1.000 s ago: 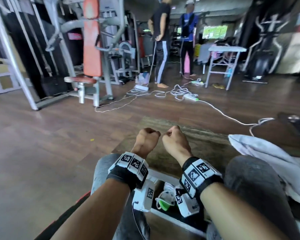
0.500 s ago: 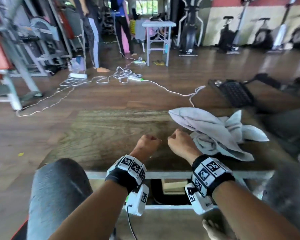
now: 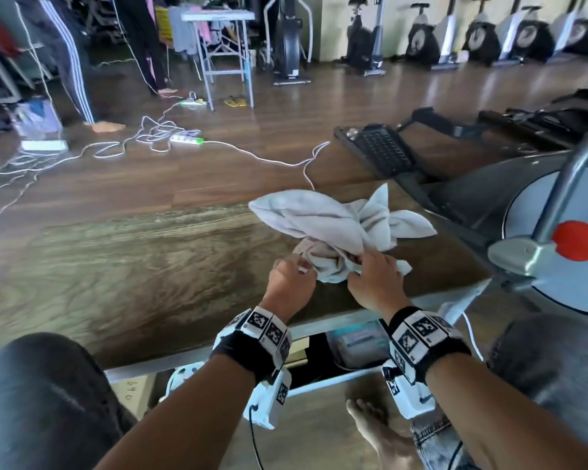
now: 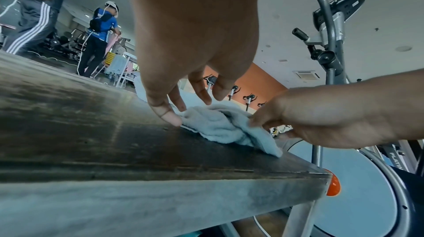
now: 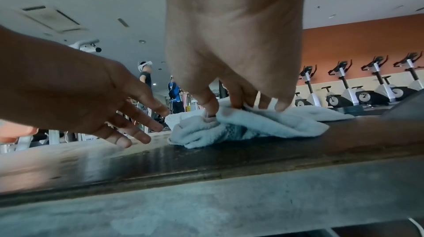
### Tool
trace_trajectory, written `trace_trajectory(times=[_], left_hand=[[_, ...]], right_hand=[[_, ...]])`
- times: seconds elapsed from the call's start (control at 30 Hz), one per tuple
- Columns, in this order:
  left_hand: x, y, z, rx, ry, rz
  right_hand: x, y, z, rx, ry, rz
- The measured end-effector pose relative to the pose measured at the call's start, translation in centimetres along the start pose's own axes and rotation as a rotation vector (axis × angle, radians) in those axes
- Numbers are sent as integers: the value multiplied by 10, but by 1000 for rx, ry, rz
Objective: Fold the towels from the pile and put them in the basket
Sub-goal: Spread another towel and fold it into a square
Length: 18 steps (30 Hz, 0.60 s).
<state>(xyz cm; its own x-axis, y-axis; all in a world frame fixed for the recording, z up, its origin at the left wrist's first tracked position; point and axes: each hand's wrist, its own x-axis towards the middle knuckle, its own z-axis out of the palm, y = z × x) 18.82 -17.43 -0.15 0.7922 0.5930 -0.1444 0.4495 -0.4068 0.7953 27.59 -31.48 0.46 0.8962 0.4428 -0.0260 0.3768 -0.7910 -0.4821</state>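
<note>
A crumpled pile of pale grey towels (image 3: 336, 225) lies on the right part of a dark wooden table (image 3: 133, 283). My right hand (image 3: 370, 269) is at the pile's near edge and pinches a fold of the towel (image 5: 252, 126) between thumb and fingers (image 5: 208, 106). My left hand (image 3: 294, 271) is just left of the pile with its fingers spread and straight. Its thumb tip (image 4: 171, 118) touches the towel's edge (image 4: 218, 123) and holds nothing. No basket can be made out.
An exercise bike (image 3: 557, 266) with a red knob stands close against the table's right end. A pale box (image 3: 353, 340) sits under the table by my knees. White cables (image 3: 170, 137) lie on the floor beyond, and two people (image 3: 75, 62) stand far left.
My head turned right and down, bringing the towel pile into view. Both hands went from fists above the table to the pile; the left one spread its fingers, the right one took hold of a fold.
</note>
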Motion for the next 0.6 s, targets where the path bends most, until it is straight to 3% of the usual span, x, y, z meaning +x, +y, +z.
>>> trace_trajectory(times=[0.13, 0.23, 0.37, 0.47, 0.6], left_hand=[[2, 1, 3, 10, 90, 105], [3, 5, 0, -4, 170, 249], [10, 13, -7, 96, 185, 322], [6, 18, -30, -107, 263, 246], [4, 5, -78, -105, 397, 68]], right_hand=[[-1, -13, -10, 311, 289, -183], [-6, -42, -28, 488, 207, -293], [-20, -81, -55, 636, 131, -434], [-30, -103, -74, 788, 187, -534], [-27, -115, -98, 868, 386, -603]])
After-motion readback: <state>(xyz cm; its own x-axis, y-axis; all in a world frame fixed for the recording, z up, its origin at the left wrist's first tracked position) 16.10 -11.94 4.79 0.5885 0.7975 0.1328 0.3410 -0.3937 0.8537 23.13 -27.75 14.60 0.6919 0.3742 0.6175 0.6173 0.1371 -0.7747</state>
